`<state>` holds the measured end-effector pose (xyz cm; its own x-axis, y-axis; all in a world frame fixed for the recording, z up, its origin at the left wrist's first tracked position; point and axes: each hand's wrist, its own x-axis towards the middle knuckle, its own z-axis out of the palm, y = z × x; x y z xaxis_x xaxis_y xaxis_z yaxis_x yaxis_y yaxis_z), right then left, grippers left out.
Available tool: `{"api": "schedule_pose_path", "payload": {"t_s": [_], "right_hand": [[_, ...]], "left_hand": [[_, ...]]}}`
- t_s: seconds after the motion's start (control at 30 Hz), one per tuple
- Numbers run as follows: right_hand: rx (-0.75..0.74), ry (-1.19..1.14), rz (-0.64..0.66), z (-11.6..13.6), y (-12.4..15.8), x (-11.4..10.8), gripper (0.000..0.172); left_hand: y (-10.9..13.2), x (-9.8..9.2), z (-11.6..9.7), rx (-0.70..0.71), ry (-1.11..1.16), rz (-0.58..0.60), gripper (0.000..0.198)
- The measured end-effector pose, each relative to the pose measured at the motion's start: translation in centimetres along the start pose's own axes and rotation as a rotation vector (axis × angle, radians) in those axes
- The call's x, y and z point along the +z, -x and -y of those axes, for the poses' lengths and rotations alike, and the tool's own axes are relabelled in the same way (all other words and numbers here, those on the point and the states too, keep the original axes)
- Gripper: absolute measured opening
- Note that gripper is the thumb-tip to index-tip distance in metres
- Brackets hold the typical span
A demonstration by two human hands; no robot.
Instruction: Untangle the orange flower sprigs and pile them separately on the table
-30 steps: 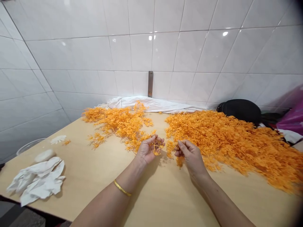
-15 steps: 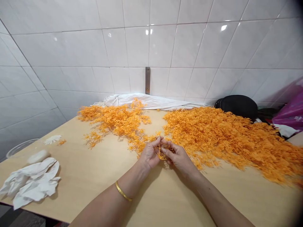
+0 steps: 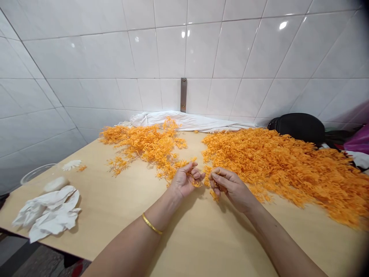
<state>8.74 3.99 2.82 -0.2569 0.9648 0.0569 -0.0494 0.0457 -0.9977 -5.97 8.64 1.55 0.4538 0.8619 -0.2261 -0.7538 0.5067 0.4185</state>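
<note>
My left hand (image 3: 186,180) is closed around an orange branching sprig (image 3: 197,184), whose thin tips stick out past the fingers. A short gap to the right, my right hand (image 3: 230,188) pinches another orange sprig (image 3: 214,195) that hangs below the fingertips. Both hands are just above the table, palms turned toward each other. Behind the left hand spreads a looser heap of orange sprigs (image 3: 147,144). A larger, denser pile of orange sprigs (image 3: 276,165) lies behind and to the right of my right hand.
On the light wooden table (image 3: 121,215), crumpled white cloth (image 3: 54,211) lies at the left with a white rounded lump (image 3: 56,184), a white flower-like piece (image 3: 71,165) and a clear round lid (image 3: 37,173). A black case (image 3: 298,127) stands at the back right. White fabric (image 3: 196,124) runs along the tiled wall.
My hands have moved apart; the right has shifted to the right with an orange sprig, while the left keeps its sprig. The camera view has turned slightly left.
</note>
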Motion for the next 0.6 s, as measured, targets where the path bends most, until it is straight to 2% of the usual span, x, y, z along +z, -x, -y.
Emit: {"api": "schedule_pose_path", "payload": {"t_s": [0.13, 0.27, 0.37, 0.47, 0.6], "right_hand": [[-0.06, 0.274, -0.133, -0.7, -0.2, 0.5, 0.021], [-0.181, 0.691, -0.095, -0.6, 0.3, 2.4, 0.024], [-0.212, 0.944, -0.081, -1.0, 0.2, 3.4, 0.024], [-0.242, 1.044, -0.066, -1.8, -0.2, 3.4, 0.021], [-0.288, 1.041, -0.003, -2.1, -0.5, 3.0, 0.026]], "left_hand": [[-0.1, -0.1, 0.5, -0.019, 0.027, -0.053, 0.015], [-0.1, -0.2, 0.6, -0.02, 0.002, -0.138, 0.014], [0.0, -0.1, 0.5, -0.078, -0.026, -0.134, 0.015], [0.2, 0.1, 0.5, -0.067, -0.01, -0.097, 0.013], [0.1, 0.2, 0.5, -0.017, -0.006, -0.062, 0.017]]}}
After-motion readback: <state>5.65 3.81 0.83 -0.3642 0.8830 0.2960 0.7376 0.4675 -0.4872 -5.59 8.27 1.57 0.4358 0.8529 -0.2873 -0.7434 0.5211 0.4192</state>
